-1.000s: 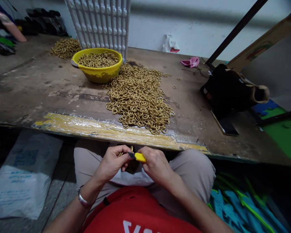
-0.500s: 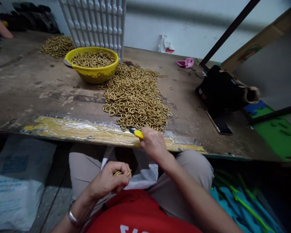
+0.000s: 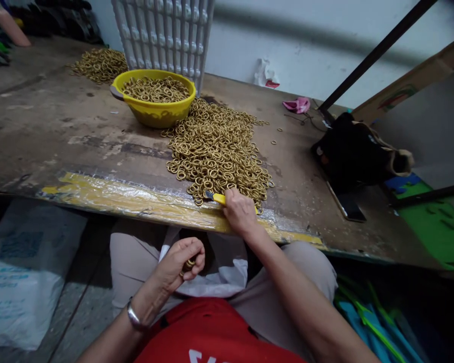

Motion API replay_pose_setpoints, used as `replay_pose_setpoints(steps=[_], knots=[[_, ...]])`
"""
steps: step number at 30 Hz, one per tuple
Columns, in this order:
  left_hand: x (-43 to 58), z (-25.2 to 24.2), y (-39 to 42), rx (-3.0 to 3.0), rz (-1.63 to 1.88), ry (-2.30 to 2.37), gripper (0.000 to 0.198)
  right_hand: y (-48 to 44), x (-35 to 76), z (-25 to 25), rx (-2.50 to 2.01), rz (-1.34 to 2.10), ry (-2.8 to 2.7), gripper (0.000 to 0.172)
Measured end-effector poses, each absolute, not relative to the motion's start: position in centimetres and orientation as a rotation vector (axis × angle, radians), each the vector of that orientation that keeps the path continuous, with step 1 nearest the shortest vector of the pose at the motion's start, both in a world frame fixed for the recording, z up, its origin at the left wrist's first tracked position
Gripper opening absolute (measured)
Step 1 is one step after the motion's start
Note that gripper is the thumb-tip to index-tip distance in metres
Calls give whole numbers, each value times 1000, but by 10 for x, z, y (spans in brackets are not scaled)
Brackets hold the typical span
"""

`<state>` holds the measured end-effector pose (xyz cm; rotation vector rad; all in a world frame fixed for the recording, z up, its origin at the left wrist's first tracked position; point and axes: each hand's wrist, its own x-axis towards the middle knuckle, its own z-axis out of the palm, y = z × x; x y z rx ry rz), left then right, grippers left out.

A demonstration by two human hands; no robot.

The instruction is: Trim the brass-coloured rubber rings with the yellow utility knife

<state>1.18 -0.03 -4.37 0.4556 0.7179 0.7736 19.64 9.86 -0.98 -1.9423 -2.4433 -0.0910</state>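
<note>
My right hand [image 3: 240,209] is closed round a yellow utility knife [image 3: 219,198] at the table's front edge. The knife's dark tip reaches left among the nearest rings of a big pile of brass-coloured rings [image 3: 219,146]. Lower down, over my lap, my left hand [image 3: 183,262] curls its fingers round a few of the same rings [image 3: 189,263]; how many is hidden. Beneath the left hand, between my knees, an open white bag [image 3: 225,282] shows a dark inside. Behind the pile, a yellow bowl [image 3: 155,113] is filled with more rings.
A smaller ring heap [image 3: 100,65] lies at the back left by a grey ribbed panel [image 3: 164,38]. To the right are a phone [image 3: 346,204], a black bag [image 3: 357,154] and a pink cloth [image 3: 297,105]. Yellow tape [image 3: 109,194] covers the table edge. Another person's arm [image 3: 11,25] shows far left.
My left hand has turned, and its fingers now curl with the rings inside the palm. The right hand with the knife has shifted slightly up at the pile's edge. The view has shifted a little.
</note>
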Motion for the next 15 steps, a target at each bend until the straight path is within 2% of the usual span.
replay_pose_setpoints(steps=[2, 4, 6, 9, 12, 15], knots=[[16, -42, 3, 460, 812, 779, 26, 87, 199, -2, -1835, 4, -2318, 14], [18, -36, 6, 489, 856, 792, 35, 71, 202, 6, -1666, 286, -2172, 10], [20, -29, 8, 519, 875, 763, 39, 53, 203, 12, -1496, 705, -2035, 18], [22, -20, 10, 539, 842, 699, 31, 33, 203, 15, -1347, 1175, -1846, 28], [25, -14, 8, 531, 793, 670, 25, 23, 204, 12, -1292, 1313, -1745, 26], [27, -11, 4, 514, 756, 647, 25, 18, 206, 10, -1232, 1293, -1757, 24]])
